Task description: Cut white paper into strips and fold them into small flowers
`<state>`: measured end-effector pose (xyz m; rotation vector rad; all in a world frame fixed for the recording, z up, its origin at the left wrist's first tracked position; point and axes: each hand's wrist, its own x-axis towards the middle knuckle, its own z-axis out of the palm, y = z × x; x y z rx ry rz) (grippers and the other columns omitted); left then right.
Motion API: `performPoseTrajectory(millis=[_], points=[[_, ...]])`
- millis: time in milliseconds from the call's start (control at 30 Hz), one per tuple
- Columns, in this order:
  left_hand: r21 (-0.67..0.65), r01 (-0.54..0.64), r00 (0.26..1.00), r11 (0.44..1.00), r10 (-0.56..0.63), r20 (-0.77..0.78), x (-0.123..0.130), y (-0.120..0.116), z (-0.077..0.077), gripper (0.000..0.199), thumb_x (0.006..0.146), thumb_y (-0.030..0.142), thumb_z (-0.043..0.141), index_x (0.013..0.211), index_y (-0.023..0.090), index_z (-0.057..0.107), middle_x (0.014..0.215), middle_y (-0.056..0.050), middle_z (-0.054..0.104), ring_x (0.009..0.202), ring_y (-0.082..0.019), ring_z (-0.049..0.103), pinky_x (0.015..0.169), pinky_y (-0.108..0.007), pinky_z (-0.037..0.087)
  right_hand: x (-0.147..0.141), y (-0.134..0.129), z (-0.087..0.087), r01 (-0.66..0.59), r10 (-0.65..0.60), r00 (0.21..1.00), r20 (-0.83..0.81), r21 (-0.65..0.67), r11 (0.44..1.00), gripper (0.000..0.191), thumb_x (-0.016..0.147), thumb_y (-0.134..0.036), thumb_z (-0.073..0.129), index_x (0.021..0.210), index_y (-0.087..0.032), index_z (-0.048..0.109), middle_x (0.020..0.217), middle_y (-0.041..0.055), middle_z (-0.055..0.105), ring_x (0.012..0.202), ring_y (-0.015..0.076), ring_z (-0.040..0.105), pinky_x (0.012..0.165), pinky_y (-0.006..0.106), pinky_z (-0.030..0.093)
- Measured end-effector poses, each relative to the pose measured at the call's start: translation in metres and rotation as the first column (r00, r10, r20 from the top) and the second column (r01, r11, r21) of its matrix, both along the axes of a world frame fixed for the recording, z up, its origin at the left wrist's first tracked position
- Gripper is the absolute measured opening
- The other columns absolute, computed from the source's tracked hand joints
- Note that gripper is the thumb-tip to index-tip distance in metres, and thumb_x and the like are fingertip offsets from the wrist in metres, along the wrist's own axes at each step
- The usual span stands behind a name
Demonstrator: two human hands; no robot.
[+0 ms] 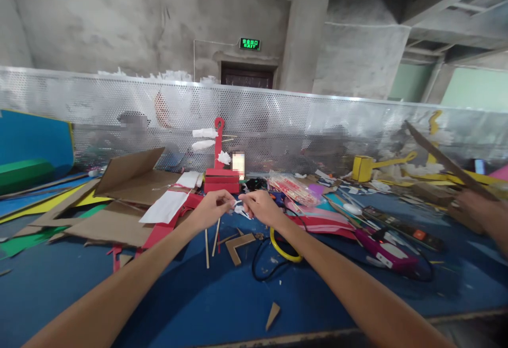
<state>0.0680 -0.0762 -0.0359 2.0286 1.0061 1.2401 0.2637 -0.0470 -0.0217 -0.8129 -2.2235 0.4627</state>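
My left hand (214, 207) and my right hand (262, 207) meet over the middle of the blue table. Fingers of both are pinched on a small crumpled piece of white paper (241, 210); whether it is paper or tissue is hard to tell. Just beyond stands a red cardboard box (216, 183) with an upright red strip (218, 144) curled at its top. White paper-wrapped sticks (204, 139) jut sideways from that strip. Below my left hand lie thin wooden sticks (207, 250), and an L-shaped cardboard scrap (237, 247) is beside them.
Brown cardboard sheets (130, 223) and white paper (165, 206) cover the left. To the right are a yellow tape ring (282, 250), a packet of sticks (296, 189), a purple device (387, 250) with a black cable, and another person's hand (472, 205). A perforated metal divider (278, 125) runs behind.
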Motion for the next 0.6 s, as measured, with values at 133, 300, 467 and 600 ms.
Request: performPoseTrajectory(millis=[133,300,467,600], points=[[-0.028,0.006,1.0,1.0,-0.005,0.005,0.0012,-0.002,0.0019,0.019,0.084,0.032,0.056,0.085,0.015,0.061,0.073,-0.001,0.061,0.064,-0.012,0.057,0.061,-0.023,0.044,-0.0009,-0.0026,0.0012,-0.021,0.02,1.0,-0.011,-0.024,1.0,0.052,0.094,-0.047,0.039,0.059,-0.016,0.06,0.05,0.0014,0.061,0.046,0.0112,0.056,0.054,0.022,0.042],[-0.034,0.005,1.0,0.999,-0.005,0.0,-0.0004,0.0,0.0002,0.02,0.083,0.033,0.056,0.082,0.015,0.062,0.071,-0.001,0.061,0.064,-0.012,0.056,0.061,-0.023,0.043,-0.0044,-0.007,0.0041,-0.058,0.062,0.996,-0.067,0.072,0.996,0.019,0.082,-0.035,0.063,0.088,-0.018,0.068,0.084,0.0036,0.071,0.073,0.0157,0.065,0.063,0.023,0.046],[-0.034,0.003,1.0,0.999,-0.003,-0.016,-0.0012,0.0006,-0.0014,0.022,0.084,0.037,0.056,0.083,0.016,0.06,0.071,0.0,0.06,0.064,-0.012,0.056,0.059,-0.023,0.042,-0.0047,-0.0072,0.0036,-0.071,0.078,0.994,-0.082,0.084,0.994,0.012,0.084,-0.029,0.062,0.085,-0.019,0.068,0.081,0.0024,0.07,0.073,0.0146,0.064,0.062,0.022,0.044],[-0.026,-0.015,1.0,1.0,0.014,-0.022,-0.0009,0.0018,-0.0029,0.023,0.082,0.039,0.058,0.083,0.016,0.06,0.072,-0.001,0.062,0.065,-0.012,0.057,0.06,-0.023,0.043,-0.0041,-0.0051,0.0036,-0.036,0.045,0.997,-0.07,0.122,0.992,0.009,0.083,-0.027,0.063,0.083,-0.019,0.067,0.079,0.0008,0.07,0.073,0.0138,0.063,0.063,0.022,0.041]])
